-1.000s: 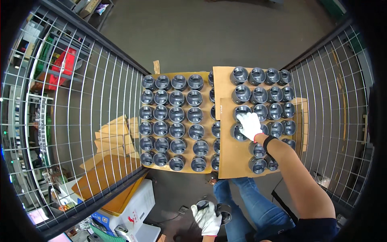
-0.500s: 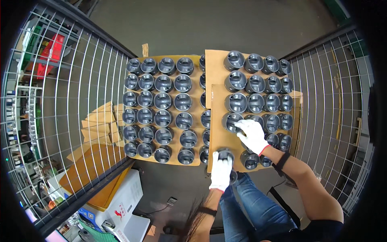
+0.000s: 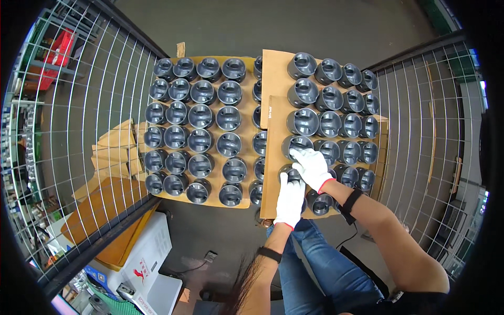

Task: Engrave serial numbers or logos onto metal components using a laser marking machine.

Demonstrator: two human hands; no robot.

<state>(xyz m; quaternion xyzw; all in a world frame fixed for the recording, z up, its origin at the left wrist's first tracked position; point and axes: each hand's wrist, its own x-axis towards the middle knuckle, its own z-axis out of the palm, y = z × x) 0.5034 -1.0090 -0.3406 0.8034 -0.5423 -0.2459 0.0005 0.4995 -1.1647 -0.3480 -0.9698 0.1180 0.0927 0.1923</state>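
Observation:
Rows of dark grey, cup-shaped metal pistons stand open side up on cardboard. My left hand (image 3: 290, 203), in a white glove, grips a piston (image 3: 289, 171) at the near left part of the right-hand cardboard sheet (image 3: 272, 157). Just beyond it, my gloved right hand (image 3: 314, 169) has its fingertips hooked over the rim of another piston (image 3: 297, 143). The two gloves are almost side by side. My hands partly cover both pistons and some of those behind them.
A second block of pistons (image 3: 201, 116) stands on a cardboard sheet (image 3: 215, 190) to the left. Wire mesh panels (image 3: 121, 105) rise on both sides. Folded cardboard (image 3: 113, 149) lies beyond the left mesh, and a white machine (image 3: 149, 247) stands at lower left.
My left hand has moved away from me with its piston, bringing it onto the sheet next to the piston under my right hand. The whole view has shifted slightly.

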